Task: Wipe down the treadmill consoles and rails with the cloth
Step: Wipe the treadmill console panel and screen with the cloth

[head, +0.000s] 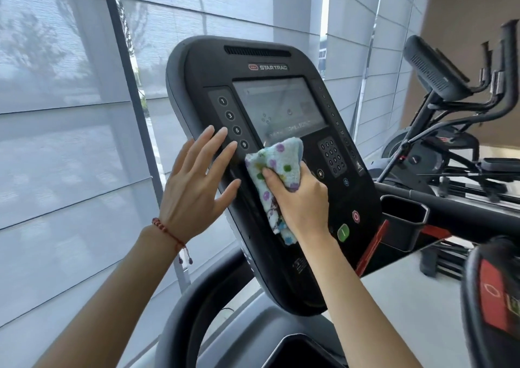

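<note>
A black treadmill console (213, 66) with a grey screen (278, 105) and round number buttons stands tilted in front of me. My right hand (301, 201) grips a light blue cloth (278, 159) with coloured dots and presses it on the console just below the screen. My left hand (197, 187) rests flat with straight, spread fingers on the console's left edge, beside the numbered buttons. A black rail (461, 218) runs off to the right of the console. A curved grey rail (183, 319) loops below it.
A cup holder (405, 212) sits right of the console. Green (343, 232) and red (356, 216) buttons lie beside my right wrist. Other exercise machines (439, 80) stand at the right. Window blinds (70, 114) fill the left and back.
</note>
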Tool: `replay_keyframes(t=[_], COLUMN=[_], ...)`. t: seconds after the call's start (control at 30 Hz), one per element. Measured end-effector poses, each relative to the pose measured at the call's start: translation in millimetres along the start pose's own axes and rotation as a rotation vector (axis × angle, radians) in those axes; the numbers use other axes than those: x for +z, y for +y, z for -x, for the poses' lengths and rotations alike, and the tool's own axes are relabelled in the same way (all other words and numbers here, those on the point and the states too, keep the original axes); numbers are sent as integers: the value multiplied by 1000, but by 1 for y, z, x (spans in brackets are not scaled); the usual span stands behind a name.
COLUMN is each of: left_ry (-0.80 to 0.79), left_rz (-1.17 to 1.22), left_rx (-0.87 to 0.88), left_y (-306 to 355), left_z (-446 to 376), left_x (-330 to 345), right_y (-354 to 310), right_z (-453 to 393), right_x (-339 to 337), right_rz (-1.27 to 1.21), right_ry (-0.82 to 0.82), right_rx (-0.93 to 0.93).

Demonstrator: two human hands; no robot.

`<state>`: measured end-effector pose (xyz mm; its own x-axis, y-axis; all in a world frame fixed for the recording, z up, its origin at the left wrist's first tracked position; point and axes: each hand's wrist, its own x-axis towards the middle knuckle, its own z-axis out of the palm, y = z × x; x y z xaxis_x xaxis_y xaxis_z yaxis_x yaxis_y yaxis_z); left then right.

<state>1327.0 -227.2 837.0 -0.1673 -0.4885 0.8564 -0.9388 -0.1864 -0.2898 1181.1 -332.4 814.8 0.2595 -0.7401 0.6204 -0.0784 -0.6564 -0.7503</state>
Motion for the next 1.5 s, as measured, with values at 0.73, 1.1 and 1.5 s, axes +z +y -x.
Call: replay_keyframes(t=[0.73,1.1,1.5], left_ry=[51,55,14], left_rz=[40,55,11], left_rx=[32,43,64], left_y=[20,18,19], left_z=[2,4,6], left_x=[12,14,9], right_y=[76,16,59], right_z=[-103,27,-19], right_x=[-32,-8,-28], right_rz=[133,28,52], right_ry=[127,-5,74], right_rx=[233,17,114])
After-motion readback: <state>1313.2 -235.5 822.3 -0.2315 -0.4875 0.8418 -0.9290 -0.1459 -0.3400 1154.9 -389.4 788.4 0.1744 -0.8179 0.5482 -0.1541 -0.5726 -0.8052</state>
